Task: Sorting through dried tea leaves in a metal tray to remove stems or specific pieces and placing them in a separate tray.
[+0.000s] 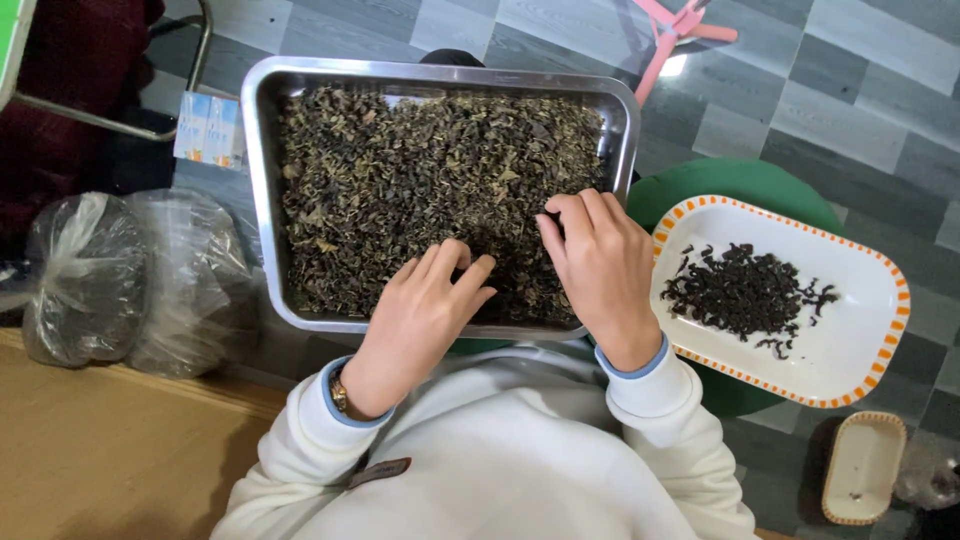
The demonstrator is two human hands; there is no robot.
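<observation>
Step in hand, as it appears: sorting through loose dried leaves, both your hands working the near half of the metal tray (pixel 262 200).

- Left hand (pixel 425 305): palm down, fingers spread and lightly curled, resting on the dried leaves (pixel 420 170) near the tray's front edge. It grips nothing that you can see.
- Right hand (pixel 598 265): at the tray's front right corner, fingers bent and drawn together with the tips down in the leaves, as if pinching a piece. Whether anything is caught between them, you cannot tell.
- Next move, by judgement: it calls for a fine fingertip pinch on single pieces, so that neighbouring leaves are not dragged along.

Containers and contents:
- Metal tray, rectangular with a raised rim: filled almost edge to edge with a layer of greenish-brown dried leaves.
- White dish with orange rim (pixel 860 340), just right of the tray on a green stool (pixel 740 180): a small heap of darker leaf pieces (pixel 745 292) near its middle, well apart from its edges.
- Small orange-rimmed dish (pixel 862 468), below the larger one: nearly bare.
- Two clear plastic bags (pixel 140 280), on the floor left of the tray: contents unclear.
</observation>
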